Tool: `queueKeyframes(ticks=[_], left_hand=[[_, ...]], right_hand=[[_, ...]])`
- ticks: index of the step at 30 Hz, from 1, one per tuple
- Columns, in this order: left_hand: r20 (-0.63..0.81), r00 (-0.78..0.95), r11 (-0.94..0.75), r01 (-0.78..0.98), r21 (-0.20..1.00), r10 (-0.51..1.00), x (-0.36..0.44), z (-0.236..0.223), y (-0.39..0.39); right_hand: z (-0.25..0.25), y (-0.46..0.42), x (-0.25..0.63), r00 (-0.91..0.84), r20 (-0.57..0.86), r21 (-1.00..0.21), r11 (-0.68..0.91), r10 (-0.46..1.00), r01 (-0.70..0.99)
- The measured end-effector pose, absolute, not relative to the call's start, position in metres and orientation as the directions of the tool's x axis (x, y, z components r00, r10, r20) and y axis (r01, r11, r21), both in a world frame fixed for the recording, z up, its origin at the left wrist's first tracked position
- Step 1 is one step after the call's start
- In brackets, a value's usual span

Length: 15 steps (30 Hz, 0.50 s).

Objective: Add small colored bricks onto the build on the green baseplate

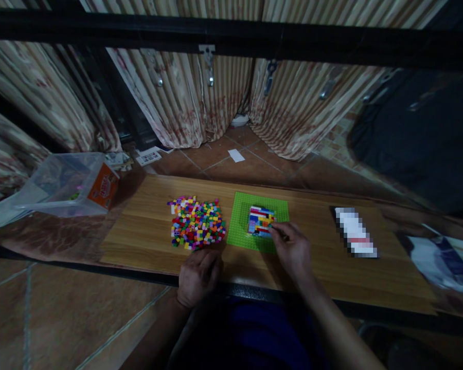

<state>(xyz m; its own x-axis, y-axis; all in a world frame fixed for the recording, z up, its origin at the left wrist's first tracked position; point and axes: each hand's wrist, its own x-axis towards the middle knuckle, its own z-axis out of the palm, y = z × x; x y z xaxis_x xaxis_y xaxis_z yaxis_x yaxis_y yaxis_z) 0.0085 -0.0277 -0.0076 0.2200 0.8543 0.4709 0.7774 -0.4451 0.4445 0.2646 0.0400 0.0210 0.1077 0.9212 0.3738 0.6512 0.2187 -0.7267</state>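
A green studded baseplate (237, 226) lies on the wooden board, with a low build of multicoloured toy bricks (259, 220) on it. My right hand (293, 249) reaches in from the right, its thumb and fingers pinched together at the build's right edge. Whatever is between those fingertips is too small to make out. To the left of the baseplate a loose pile of small coloured bricks (196, 223) is spread out. Just below that pile my left hand (199, 275) rests near the board's front edge, its fingers curled in. The inside of that hand is hidden.
The wooden board (139, 231) spans the middle. A clear plastic bin (69, 198) with an orange label stands left of it. A blurred-out flat object (355, 232) lies on the right side, and plastic packaging (443, 262) sits beyond. Striped curtains (193, 103) hang behind.
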Motion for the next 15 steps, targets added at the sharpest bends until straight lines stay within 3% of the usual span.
queueKeyframes(ticks=[8, 15], left_hand=[[0.482, 0.213, -0.449, 0.771, 0.452, 0.850, 0.008, -0.010, -0.028], [0.483, 0.216, -0.453, 0.768, 0.453, 0.849, 0.008, -0.011, -0.028]], right_hand=[[0.024, 0.060, 0.262, 0.073, 0.357, -0.677, 0.204, 0.931, 0.707], [0.024, 0.065, 0.258, 0.197, 0.292, -0.719, 0.079, 0.936, 0.690]])
